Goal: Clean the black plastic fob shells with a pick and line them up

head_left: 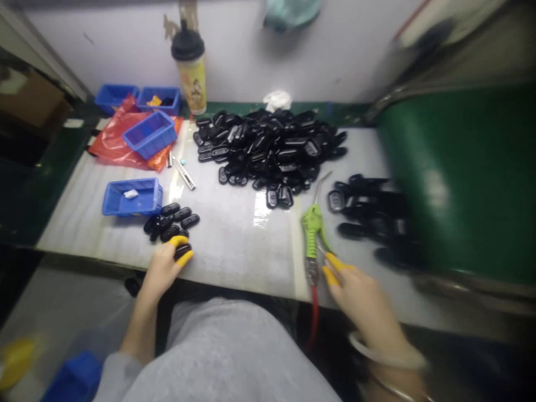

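My left hand (164,267), with yellow finger covers on its fingertips, is closed on a black key fob (183,250) at the table's near edge. Just beyond it lies a small group of similar black fobs (182,214). My right hand (355,285), also in yellow finger covers, pinches something thin that I cannot make out. It is right beside a green air blow gun (311,229) with a metal nozzle and a red hose (314,312). A large heap of glossy black fobs (268,145) covers the table's far middle.
A blue bin (133,206) holding a small white piece stands at left. Behind it are a utility knife (184,174), a red plastic bag (113,139) with another blue bin (151,134) on it, and a lidded cup (193,84). More black pieces (368,212) lie right, beside a green surface (469,184).
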A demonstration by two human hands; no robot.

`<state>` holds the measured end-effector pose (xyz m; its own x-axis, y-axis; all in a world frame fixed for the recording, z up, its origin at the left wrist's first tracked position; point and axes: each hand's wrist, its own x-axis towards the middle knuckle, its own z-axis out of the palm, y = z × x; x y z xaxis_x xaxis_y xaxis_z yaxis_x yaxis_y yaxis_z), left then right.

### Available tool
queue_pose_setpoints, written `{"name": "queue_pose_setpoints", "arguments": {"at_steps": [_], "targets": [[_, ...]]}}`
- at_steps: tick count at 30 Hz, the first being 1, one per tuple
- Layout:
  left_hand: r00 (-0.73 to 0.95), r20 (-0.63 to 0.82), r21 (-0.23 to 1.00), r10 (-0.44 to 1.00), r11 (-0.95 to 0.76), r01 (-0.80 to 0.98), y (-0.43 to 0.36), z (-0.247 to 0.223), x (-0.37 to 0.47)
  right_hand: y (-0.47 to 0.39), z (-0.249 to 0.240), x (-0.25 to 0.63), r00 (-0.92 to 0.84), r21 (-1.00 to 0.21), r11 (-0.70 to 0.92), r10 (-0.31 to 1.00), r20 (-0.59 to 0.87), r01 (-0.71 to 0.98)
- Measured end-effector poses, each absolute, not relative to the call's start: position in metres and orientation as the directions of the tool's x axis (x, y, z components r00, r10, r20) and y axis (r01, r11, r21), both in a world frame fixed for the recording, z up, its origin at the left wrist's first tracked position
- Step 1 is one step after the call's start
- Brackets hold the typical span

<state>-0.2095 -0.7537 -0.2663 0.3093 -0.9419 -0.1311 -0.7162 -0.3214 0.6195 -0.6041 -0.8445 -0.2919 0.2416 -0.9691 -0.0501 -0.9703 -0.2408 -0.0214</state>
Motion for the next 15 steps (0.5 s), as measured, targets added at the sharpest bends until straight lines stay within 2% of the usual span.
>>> {"name": "queue_pose_setpoints", "arguments": {"at_steps": [3, 7, 9, 13, 15], "targets": [[0.228, -0.167, 0.514, -0.959, -0.282, -0.810, -0.737, -0.268, -0.186, -0.845, -0.279, -0.598, 0.207, -0.043, -0.205, -0.976, -0.064, -0.978], [0.178, -0.097, 0.378, -0.979, -0.201, -0.904, -0.727, -0.278, -0.163, -0.855, -0.258, -0.593, 0.137, -0.138, -0.134, -0.991, -0.008, -0.981], [0.144, -0.026, 0.301, -0.989, -0.145, -0.942, -0.727, -0.280, -0.153, -0.863, -0.252, -0.595, 0.035, -0.147, -0.034, -0.999, -0.005, -0.989], [0.118, 0.128, 0.135, -0.985, -0.101, -0.986, -0.732, -0.279, -0.136, -0.877, -0.251, -0.610, -0.226, -0.077, 0.228, -0.974, -0.037, -0.971], [0.153, 0.140, 0.134, -0.978, -0.135, -0.982, -0.733, -0.280, -0.130, -0.882, -0.256, -0.619, -0.249, -0.100, 0.253, -0.967, -0.057, -0.962]]}}
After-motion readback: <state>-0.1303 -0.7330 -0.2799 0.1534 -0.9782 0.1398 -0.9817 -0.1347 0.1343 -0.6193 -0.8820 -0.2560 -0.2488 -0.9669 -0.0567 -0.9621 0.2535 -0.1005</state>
